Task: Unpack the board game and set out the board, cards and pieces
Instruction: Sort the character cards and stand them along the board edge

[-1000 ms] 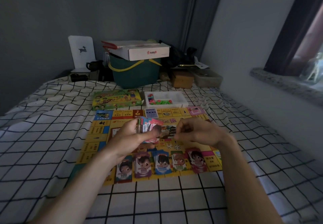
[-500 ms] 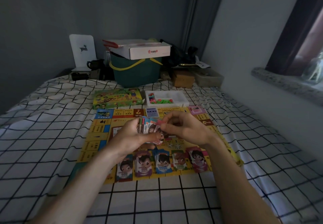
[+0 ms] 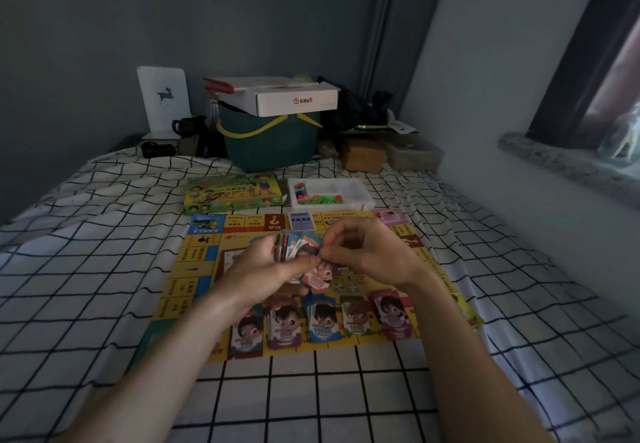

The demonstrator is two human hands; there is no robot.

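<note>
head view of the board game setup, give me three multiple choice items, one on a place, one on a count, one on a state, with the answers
1. Where is the white plastic tray of small coloured pieces?
A. beyond the far edge of the yellow game board
B. on the window sill
C. in the green bucket

2. How many piles of illustrated paper money lie along the board's near edge?
A. two
B. five
C. eight

3. What is the left hand doing?
A. lying flat on the bed
B. holding a fanned stack of cards
C. lifting the tray

Answers: 1 A, the tray sits on the checked sheet just past the board. 2 B, five piles lie in a row. 3 B, its fingers curl round the stack while the right hand pinches a card.
</note>
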